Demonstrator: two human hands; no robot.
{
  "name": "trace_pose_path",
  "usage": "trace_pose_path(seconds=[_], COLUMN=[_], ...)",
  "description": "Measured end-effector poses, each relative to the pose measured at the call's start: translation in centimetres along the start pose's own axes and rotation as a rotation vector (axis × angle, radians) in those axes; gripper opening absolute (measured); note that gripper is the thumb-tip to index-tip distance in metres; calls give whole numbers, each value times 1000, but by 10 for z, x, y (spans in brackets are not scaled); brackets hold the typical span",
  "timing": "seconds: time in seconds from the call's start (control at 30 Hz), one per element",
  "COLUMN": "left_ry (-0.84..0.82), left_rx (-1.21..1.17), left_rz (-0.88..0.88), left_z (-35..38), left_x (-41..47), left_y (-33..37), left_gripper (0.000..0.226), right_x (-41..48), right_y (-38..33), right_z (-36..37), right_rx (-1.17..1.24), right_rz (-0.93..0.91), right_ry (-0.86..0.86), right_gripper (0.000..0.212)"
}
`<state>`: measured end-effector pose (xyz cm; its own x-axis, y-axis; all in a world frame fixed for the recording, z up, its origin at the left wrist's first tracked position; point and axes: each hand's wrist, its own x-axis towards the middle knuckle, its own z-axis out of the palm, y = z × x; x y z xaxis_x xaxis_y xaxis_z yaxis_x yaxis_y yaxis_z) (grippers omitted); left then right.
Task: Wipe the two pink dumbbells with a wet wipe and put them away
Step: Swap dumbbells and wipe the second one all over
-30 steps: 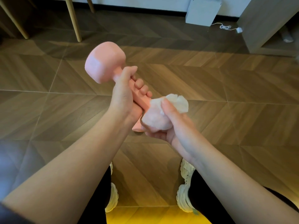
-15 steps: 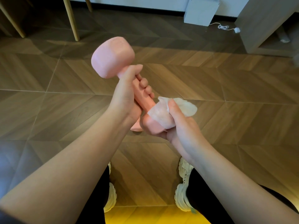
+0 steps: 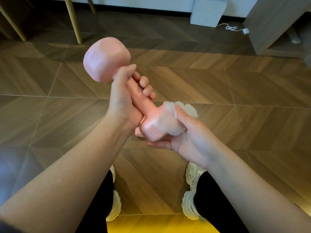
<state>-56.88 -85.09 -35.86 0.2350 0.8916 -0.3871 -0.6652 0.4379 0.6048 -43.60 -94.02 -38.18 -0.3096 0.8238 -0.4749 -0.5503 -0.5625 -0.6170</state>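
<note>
A pink dumbbell (image 3: 107, 59) is held up over the floor, tilted with one head at the upper left and the other at the lower right. My left hand (image 3: 124, 100) is wrapped around its handle. My right hand (image 3: 190, 137) presses a crumpled white wet wipe (image 3: 171, 118) against the lower head and cups that head from beneath. A small pink piece (image 3: 138, 132) shows on the floor just behind the lower head; most of it is hidden, so I cannot tell whether it is the second dumbbell.
Wooden chevron floor (image 3: 235, 91) all around. Wooden chair legs (image 3: 73, 21) stand at the back left. A white box (image 3: 207, 11) with a white cable (image 3: 233, 28) sits by the far wall, a grey cabinet (image 3: 276, 24) at the back right. My white shoes (image 3: 190, 204) are below.
The dumbbell's upper head has shifted to the right and its lower head has come into clearer view. My right hand has slid the wipe round the lower head and opened underneath it.
</note>
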Motion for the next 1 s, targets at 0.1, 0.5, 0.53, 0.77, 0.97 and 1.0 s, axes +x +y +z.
trace_pose_path(seconds=[0.1,0.5,0.53,0.77,0.97,1.0], left_ry=[108,-72,-101,-119,-127,-133], left_rx=[-17,7,-14,-35,143,139], left_rz=[-39,23,28,-41,-98,-108], left_z=[-3,-2,-3,-5,-9,-10], left_x=[4,3,3,5,4,4], left_y=[-6,0,2,5,-5,-7], left_gripper=[30,31,31,30,35,36], right_x=[-6,11,11,7,-3,-3], right_y=[-1,6,6,-2,-16,-16], right_z=[1,10,9,0,-4,-5], right_rx=[-242,31,75,-247,-529,-523], right_rz=[-162,0,85,-229,-673,-692], right_ry=[67,213,181,442,709,755], right_gripper=[41,49,57,12,16,17])
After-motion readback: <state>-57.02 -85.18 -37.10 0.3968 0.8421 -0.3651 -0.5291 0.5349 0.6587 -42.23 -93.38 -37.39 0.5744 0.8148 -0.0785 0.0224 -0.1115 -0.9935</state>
